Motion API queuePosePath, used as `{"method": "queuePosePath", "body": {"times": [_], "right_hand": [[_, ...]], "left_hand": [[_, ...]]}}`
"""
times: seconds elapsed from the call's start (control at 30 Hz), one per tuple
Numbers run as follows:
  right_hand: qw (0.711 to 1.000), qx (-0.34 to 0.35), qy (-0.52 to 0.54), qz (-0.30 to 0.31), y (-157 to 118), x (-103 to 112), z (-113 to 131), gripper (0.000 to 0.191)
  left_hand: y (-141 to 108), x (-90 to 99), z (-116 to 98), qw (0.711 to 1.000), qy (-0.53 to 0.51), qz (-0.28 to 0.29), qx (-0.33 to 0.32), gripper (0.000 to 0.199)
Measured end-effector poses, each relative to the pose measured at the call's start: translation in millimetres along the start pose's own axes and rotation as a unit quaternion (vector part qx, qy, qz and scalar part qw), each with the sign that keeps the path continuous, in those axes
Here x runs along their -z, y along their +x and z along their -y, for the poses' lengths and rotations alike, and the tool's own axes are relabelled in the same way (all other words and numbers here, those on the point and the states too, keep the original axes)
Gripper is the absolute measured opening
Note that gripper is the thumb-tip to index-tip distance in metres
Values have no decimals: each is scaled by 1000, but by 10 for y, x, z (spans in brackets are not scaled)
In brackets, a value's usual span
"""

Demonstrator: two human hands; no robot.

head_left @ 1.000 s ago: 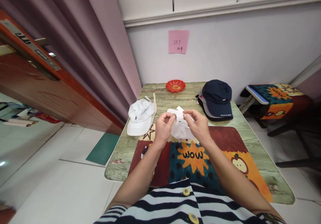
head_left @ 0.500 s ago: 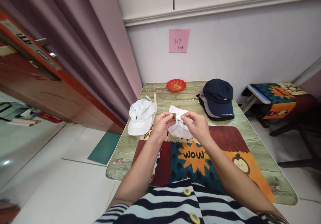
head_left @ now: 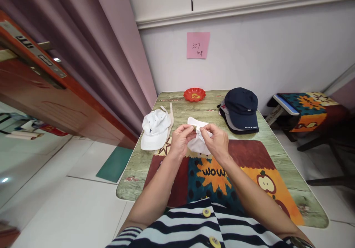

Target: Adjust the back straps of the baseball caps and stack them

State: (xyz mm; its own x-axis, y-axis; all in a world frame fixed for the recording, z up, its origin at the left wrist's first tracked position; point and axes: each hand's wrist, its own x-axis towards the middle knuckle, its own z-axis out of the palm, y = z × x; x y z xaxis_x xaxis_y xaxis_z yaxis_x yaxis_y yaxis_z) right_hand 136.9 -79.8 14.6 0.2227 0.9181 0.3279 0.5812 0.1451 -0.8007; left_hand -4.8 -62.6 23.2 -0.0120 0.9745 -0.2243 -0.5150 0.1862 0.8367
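A white cap (head_left: pixel 198 146) is between my hands above the far edge of the patterned mat, its brim pointing away from me. My left hand (head_left: pixel 181 140) is closed, thumb and fingers pinching a small part of the cap's back strap, with what looks like a buckle at the tips. Facing it, my right hand (head_left: pixel 216 141) pinches the other side of the strap. The fingertips nearly meet and hide most of the fastening. To the left of my hands lies another white cap (head_left: pixel 156 127) with a small dark logo, beside a loose pale strap.
Dark and grey caps, a navy cap (head_left: pixel 241 105) on top, are stacked at the table's right. A red scalloped dish (head_left: pixel 194 94) stands at the back near the wall. The colourful mat (head_left: pixel 177 185) covers the table's near middle. A stool (head_left: pixel 307 107) stands to the right.
My hands have drawn slightly closer together at the strap, and the right one has shifted a little left. The cap has turned slightly between them.
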Motion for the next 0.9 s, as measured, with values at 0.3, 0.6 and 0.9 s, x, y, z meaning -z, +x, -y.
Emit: {"method": "queuePosePath", "body": {"times": [0.3,0.6,0.9], "right_hand": [[998,-18,23,52,-5,19,13,27],[989,25,77,121,104,64,-46,27],[985,-9,87,148,91,135,-200,24]], "left_hand": [[-22,5,7,1000,10,7,0,39],[-19,37,24,1000,22,12,16,42],[-9,80,-11,999,16,31,29,41]]}}
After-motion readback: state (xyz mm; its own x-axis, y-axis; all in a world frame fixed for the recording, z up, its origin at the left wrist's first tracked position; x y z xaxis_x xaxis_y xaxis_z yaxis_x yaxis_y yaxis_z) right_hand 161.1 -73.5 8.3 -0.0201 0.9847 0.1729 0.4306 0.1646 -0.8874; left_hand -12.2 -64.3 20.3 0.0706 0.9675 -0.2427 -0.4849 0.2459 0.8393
